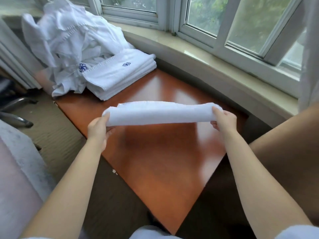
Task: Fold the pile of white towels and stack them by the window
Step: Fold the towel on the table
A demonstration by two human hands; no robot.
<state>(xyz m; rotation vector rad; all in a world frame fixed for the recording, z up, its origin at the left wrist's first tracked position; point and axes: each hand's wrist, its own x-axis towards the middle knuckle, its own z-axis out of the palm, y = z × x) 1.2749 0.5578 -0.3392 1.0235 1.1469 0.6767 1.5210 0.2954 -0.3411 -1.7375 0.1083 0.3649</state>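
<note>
Both hands, the left hand (99,129) and the right hand (223,121), grip the ends of a folded white cloth towel (158,113) above the shiny orange-brown wooden surface (165,161); a stack of folded white towels (119,75) sits by the window (224,23). A messy pile of white towels (67,42) lies touching it.

Left hand (99,131), right hand (223,122) outstretched, fingers curled, gripping

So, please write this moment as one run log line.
left hand: grips folded towel | right hand: grips it | stack: on table
</note>
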